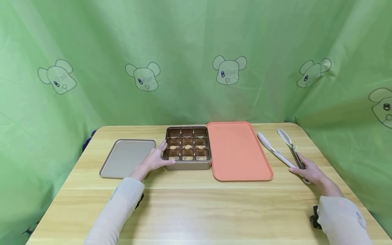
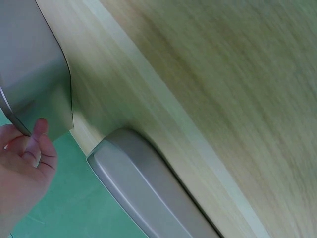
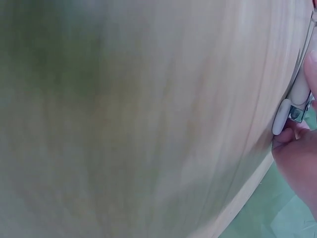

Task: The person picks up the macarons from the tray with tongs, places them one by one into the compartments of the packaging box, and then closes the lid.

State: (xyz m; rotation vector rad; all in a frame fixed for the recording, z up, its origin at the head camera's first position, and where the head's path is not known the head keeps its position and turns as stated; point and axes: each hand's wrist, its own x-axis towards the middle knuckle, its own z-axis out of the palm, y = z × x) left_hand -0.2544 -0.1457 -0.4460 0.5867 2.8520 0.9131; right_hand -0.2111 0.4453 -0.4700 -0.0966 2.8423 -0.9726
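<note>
My left hand (image 1: 155, 159) holds the front left corner of a square metal tin (image 1: 188, 166), thumb along its front rim and fingers on its left side. In the left wrist view the fingertips bend at the rim. A brown divided insert (image 1: 188, 140) fills the tin, with pale golden patches showing in several compartments. At the right, my right hand (image 1: 312, 173) grips the handle end of metal tongs (image 1: 280, 155), whose two arms spread apart toward the back. The right wrist view catches only part of that hand and the tongs (image 3: 299, 89).
A flat square lid (image 1: 128, 158) lies left of the tin, partly behind my left forearm. An orange tray (image 1: 239, 153) lies right against the tin, between it and the tongs. Green curtain (image 1: 183, 105) stands behind the wooden table (image 1: 196, 211) and along its sides.
</note>
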